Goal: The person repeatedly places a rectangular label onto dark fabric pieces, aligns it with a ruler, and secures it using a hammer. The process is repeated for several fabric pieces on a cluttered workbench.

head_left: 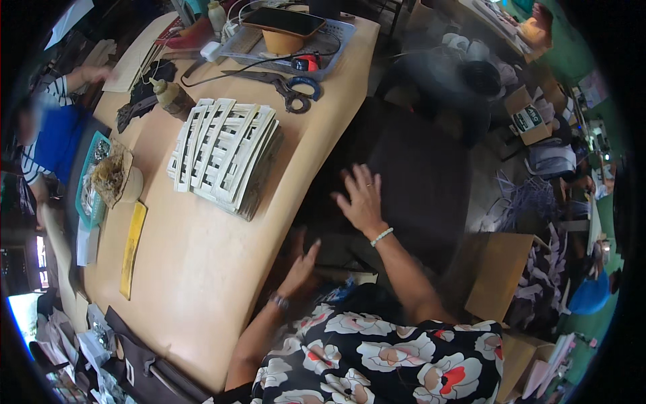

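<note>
My right hand (360, 200), with a bracelet at the wrist, is over a dark surface (417, 175) to the right of the table, fingers spread; whether it touches is unclear. My left hand (300, 268), wearing a watch, is beside the table's curving right edge, its fingers apart and nothing visible in them. On the wooden table (175, 269) sits a stack of white cut pieces with slots (222, 151). Behind it are large scissors (289, 91) and a brown squeeze bottle (168, 97). A yellow ruler (133, 249) lies left of my left hand.
A plastic tray (340, 54) with a phone stands at the far end; a teal basket (94, 175) is at left. A co-worker in striped sleeves (57, 128) is across the table. Cardboard boxes (498, 269) and a chair-side pile of strips (531, 202) are at right.
</note>
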The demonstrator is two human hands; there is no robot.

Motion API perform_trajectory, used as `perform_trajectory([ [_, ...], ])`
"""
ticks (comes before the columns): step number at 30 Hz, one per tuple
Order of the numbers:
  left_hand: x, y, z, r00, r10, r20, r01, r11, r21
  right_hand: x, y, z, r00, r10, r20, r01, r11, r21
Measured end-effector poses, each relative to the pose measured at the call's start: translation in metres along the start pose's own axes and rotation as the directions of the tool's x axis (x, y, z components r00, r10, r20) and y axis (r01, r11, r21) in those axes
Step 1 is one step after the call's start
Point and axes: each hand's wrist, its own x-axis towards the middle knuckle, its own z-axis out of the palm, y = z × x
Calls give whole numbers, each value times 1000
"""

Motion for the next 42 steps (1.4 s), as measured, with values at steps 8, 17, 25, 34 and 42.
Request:
perform_trajectory([
  [8,117,-40,47,999,15,-48,8,904,428,17,74,2,906,424,5,-409,877,-252],
  [17,155,-107,68,988,-52,-147,48,998,-33,18,69,-1,890,455,39,-436,872,-224],
  [25,113,-16,59,860,-146,-489,12,963,-268,14,76,3,897,442,-22,-439,881,-176],
  [34,59,15,68,823,-565,52,276,319,-907,15,76,8,916,395,-73,-402,904,-145],
  [42,9,15,38,675,-475,565,736,494,-463,-21,74,-31,864,490,118,-463,864,-199],
])
